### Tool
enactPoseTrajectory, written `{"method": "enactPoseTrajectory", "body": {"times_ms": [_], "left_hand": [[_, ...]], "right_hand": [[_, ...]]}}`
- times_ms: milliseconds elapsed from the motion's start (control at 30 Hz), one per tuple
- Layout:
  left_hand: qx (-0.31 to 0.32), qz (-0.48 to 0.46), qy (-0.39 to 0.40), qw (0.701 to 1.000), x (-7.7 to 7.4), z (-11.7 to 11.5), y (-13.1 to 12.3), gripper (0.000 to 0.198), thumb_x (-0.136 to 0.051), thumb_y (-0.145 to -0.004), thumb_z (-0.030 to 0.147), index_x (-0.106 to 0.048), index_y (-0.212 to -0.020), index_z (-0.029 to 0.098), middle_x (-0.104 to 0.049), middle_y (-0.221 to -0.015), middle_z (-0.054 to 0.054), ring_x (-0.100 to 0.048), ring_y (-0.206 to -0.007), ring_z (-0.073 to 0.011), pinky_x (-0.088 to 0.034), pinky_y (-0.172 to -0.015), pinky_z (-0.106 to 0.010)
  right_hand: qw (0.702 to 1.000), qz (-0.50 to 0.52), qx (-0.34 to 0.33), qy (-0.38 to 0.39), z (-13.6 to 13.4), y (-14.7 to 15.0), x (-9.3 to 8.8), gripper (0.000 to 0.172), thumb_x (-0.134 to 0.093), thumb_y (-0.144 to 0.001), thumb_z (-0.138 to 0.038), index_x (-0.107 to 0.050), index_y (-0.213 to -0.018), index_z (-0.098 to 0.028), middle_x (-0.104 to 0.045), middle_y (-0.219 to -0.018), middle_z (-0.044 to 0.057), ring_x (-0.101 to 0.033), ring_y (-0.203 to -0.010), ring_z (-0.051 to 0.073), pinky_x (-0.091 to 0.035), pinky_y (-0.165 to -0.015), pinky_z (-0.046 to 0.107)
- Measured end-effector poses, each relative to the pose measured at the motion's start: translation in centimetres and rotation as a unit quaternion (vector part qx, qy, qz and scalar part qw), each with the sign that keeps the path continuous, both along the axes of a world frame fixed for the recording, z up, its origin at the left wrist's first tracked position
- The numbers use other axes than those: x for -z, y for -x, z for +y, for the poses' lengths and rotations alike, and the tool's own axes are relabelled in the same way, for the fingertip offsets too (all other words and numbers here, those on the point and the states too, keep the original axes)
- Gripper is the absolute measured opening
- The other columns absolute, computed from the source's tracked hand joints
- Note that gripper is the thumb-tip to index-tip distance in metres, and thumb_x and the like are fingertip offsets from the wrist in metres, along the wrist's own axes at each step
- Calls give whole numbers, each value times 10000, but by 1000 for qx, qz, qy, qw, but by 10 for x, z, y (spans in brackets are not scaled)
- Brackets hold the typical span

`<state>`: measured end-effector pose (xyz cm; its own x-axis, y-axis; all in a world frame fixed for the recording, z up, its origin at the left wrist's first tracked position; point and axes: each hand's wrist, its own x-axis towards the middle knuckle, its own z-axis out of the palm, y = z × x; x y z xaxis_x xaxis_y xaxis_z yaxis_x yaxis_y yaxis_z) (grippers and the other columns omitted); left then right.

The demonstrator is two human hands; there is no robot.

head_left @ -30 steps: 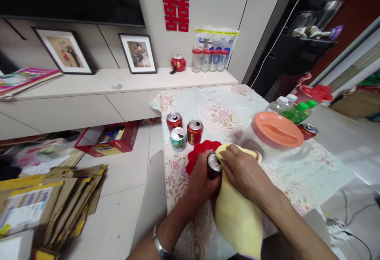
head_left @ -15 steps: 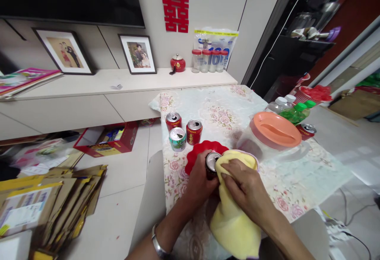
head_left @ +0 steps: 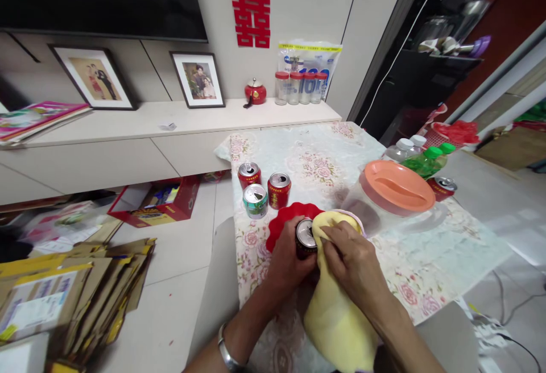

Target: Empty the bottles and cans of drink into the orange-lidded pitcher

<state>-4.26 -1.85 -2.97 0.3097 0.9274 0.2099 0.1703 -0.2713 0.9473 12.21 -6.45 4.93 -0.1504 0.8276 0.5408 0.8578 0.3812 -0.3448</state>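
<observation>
An opened dark can stands upright in my left hand, whose fingers wrap round its side. My right hand pinches a yellow cloth against the can's right edge, and the cloth hangs down over the near edge of the table. Behind the can lies a red scalloped dish, partly covered by my left hand and the cloth. Two red cans and a green can are grouped to the left of the dish, all with opened tops.
A clear pitcher with an orange lid is right of the cloth on the flowered tablecloth. Bottles and another red can stand behind it. Flattened cardboard lies on the floor at left.
My right hand has shifted slightly left and up, drawing the cloth's top inward beside the can. The left hand still holds the can in nearly the same place.
</observation>
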Motion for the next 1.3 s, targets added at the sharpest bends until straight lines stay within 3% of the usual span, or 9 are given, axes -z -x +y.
{"method": "enactPoseTrajectory", "body": {"times_ms": [233,367,500,667,933,1033,1133,1300], "left_hand": [[9,-7,-8,1000,0,1,1,716,-804,-798,210,-494,-1443,220,-673,-1434,-170,-682,-1331,-382,-566,-1122,-596],[17,-10,10,1000,-3,0,1,719,-793,-790,182,-509,-1449,224,-699,-1391,-150,-691,-1304,-372,-571,-1110,-584],[4,-19,21,1000,-4,0,0,706,-821,-785,191,-533,-1429,228,-698,-1384,-141,-690,-1295,-366,-570,-1106,-568],[16,-39,51,998,-8,-2,0,680,-831,-807,217,-524,-1414,228,-670,-1408,-140,-681,-1289,-349,-546,-1134,-571],[46,-70,44,996,-3,0,3,693,-829,-811,228,-500,-1422,242,-638,-1435,-124,-649,-1342,-338,-512,-1201,-585],[67,-93,56,992,0,2,5,715,-876,-814,318,-512,-1425,253,-663,-1399,-117,-672,-1314,-353,-543,-1172,-584],[75,-111,75,988,-7,2,9,792,-945,-779,470,-539,-1424,255,-680,-1378,-127,-684,-1294,-377,-556,-1155,-582],[71,-151,85,982,-33,-3,14,942,-957,-718,686,-532,-1454,281,-702,-1405,-126,-693,-1306,-386,-572,-1143,-551]], "right_hand": [[994,-4,-34,108,17,0,-22,243,-526,-989,-76,-726,-921,-196,-613,-844,42,-601,-743,190,-434,-642,313],[988,29,-64,138,26,-2,-24,287,-519,-1004,-97,-740,-869,-222,-545,-786,3,-563,-691,158,-412,-630,289],[987,98,-38,118,27,-2,-10,308,-509,-989,-108,-790,-967,-232,-579,-787,8,-620,-732,171,-467,-675,291],[978,193,36,78,14,1,16,289,-530,-1046,-249,-804,-1115,-189,-659,-808,22,-664,-741,185,-525,-680,292],[958,254,98,90,-3,6,42,284,-513,-1068,-292,-780,-1014,-211,-772,-866,31,-727,-770,198,-575,-703,294],[961,243,103,79,-4,5,43,279,-537,-1028,-280,-758,-867,-226,-714,-756,28,-679,-687,195,-542,-639,291],[965,233,108,57,-8,7,41,280,-551,-999,-249,-728,-782,-242,-649,-699,22,-632,-638,192,-510,-587,290],[962,243,123,-4,-26,22,24,147,-592,-1038,-256,-734,-1060,-224,-771,-929,57,-742,-807,196,-593,-707,294]]}}
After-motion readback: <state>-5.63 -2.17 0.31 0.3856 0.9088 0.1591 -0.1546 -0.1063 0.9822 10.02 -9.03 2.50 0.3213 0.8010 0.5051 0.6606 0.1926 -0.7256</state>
